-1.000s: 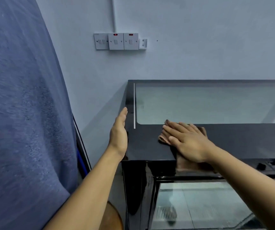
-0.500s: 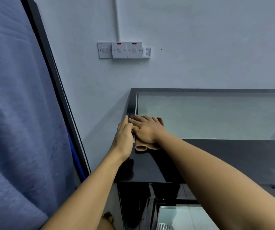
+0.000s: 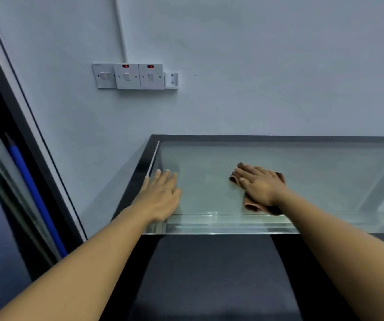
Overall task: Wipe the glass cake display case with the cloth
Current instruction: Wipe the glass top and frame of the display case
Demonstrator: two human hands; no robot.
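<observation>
Neighbouring the glass case: wall switches, blue rod.

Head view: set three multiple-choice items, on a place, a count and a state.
1. Where is the cloth? A) on the glass top under the right hand; B) on the floor; C) in a pocket.
2. Red lights on the wall switches? A) one; B) two; C) four.
3. The left hand is: A) a fist; B) gripping the cloth; C) flat, fingers straight.
1 A: cloth shows beneath the palm. 2 B: one on each of two plates. 3 C: palm lies on the glass.
</observation>
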